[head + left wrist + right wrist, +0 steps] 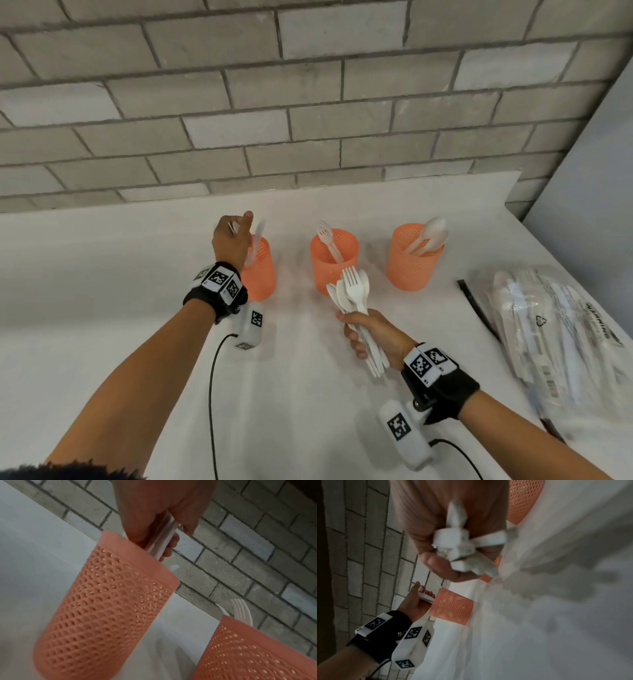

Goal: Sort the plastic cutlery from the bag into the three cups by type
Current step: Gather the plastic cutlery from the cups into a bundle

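Three orange perforated cups stand in a row on the white counter: the left cup, the middle cup with forks in it, and the right cup with spoons in it. My left hand hovers at the left cup's rim and pinches a white plastic knife whose lower end points into that left cup. My right hand grips a bundle of white cutlery, forks and spoons fanned upward, just in front of the middle cup. The bundle's handle ends show in the right wrist view.
A clear plastic bag with more white cutlery lies at the right edge of the counter, with a black strip beside it. A grey brick wall rises right behind the cups. A grey panel closes the right side.
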The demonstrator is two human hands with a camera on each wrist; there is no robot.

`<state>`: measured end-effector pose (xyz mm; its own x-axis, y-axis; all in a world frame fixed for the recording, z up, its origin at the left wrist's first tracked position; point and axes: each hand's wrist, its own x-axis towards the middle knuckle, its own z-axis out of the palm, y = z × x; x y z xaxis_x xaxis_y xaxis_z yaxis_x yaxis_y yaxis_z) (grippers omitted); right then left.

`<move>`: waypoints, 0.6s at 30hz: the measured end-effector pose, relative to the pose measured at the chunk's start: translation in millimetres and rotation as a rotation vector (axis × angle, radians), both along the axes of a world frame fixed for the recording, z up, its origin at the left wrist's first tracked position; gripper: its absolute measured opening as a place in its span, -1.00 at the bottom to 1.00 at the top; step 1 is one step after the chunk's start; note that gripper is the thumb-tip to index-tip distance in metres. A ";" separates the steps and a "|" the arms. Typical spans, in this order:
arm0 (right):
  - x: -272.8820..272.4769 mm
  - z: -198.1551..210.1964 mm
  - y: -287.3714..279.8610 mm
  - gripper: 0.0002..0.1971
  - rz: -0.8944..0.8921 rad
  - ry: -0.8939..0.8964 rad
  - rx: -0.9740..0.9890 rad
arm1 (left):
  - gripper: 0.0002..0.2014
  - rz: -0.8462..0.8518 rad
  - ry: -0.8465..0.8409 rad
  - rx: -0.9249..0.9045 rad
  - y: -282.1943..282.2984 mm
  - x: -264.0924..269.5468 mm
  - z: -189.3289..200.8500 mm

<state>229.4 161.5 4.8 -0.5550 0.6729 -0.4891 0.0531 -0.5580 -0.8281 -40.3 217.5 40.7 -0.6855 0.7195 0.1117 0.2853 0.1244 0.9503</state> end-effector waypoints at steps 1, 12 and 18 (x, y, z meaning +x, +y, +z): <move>-0.6 -0.8 -0.5 -0.94 -0.014 -0.006 0.007 | -0.79 0.007 0.045 0.028 -2.9 2.2 2.7; -24.7 3.9 -6.6 -0.89 -0.082 0.022 0.085 | -0.93 -0.356 0.192 -0.047 -69.8 75.7 27.5; -36.4 10.4 -14.1 -0.94 -0.054 0.038 0.162 | -0.76 -0.385 -0.067 -0.302 -89.9 110.9 -9.0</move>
